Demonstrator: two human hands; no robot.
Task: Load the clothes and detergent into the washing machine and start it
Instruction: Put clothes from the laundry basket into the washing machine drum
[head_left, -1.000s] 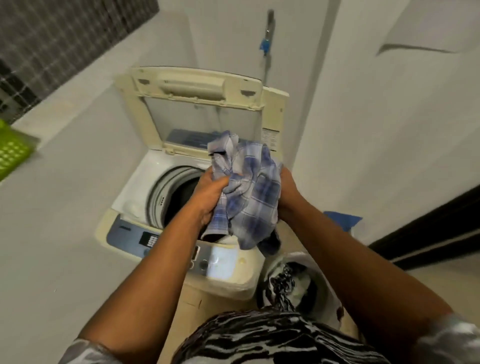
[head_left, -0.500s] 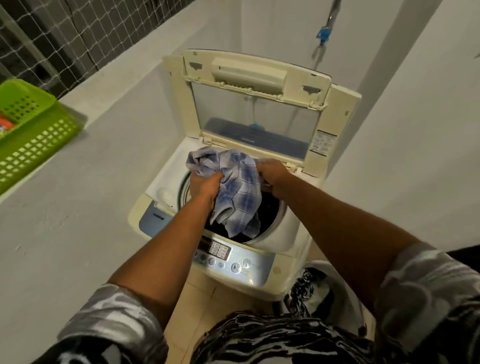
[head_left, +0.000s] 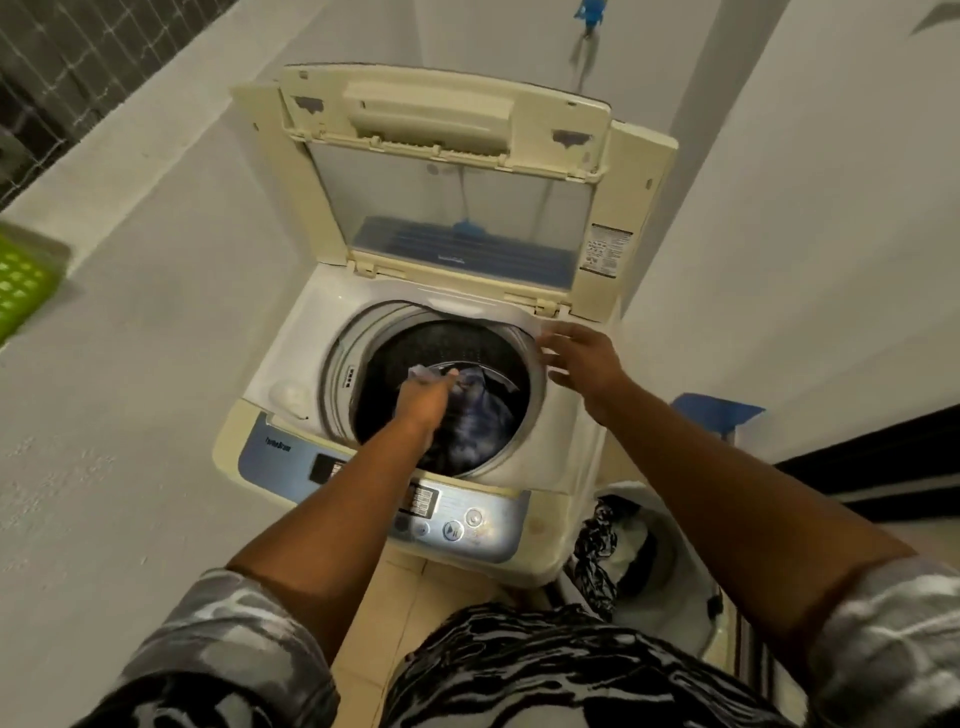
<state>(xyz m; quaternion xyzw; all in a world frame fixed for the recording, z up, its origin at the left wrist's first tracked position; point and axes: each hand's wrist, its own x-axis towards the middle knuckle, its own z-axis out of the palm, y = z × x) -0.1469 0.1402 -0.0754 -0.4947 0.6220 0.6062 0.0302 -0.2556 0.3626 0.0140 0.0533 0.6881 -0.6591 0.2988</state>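
**Head view: cloth down in the drum, one hand free at the rim**

Head camera looks down on a top-loading washing machine (head_left: 291, 338) whose lid (head_left: 447, 119) stands raised at the back, its clear window facing the person. The round drum (head_left: 441, 338) is dark and open to view.

A blue-and-white checked cloth (head_left: 485, 418) lies inside the drum, toward its front right part, below the rim. The left hand (head_left: 423, 402) reaches into the drum from the front and lies against the left edge of that cloth. A pale corner of fabric shows just past the knuckles (the hand is blurred, so I cannot tell whether the fingers grip the cloth or only touch it).

The right hand (head_left: 582, 358) is at the right rim of the drum opening with its fingers spread and straight, holding nothing. Whether it touches the rim I cannot tell.

Along the front edge of the machine runs the blue control panel (head_left: 467, 522) with round buttons, partly crossed by the left forearm. On the floor just right of the machine stands a white bucket (head_left: 685, 597) with a black-and-white garment (head_left: 597, 545) draped over its near-left rim. Well to the left of the machine, on a pale ledge, sits a green basket (head_left: 21, 286), cut by the frame edge.
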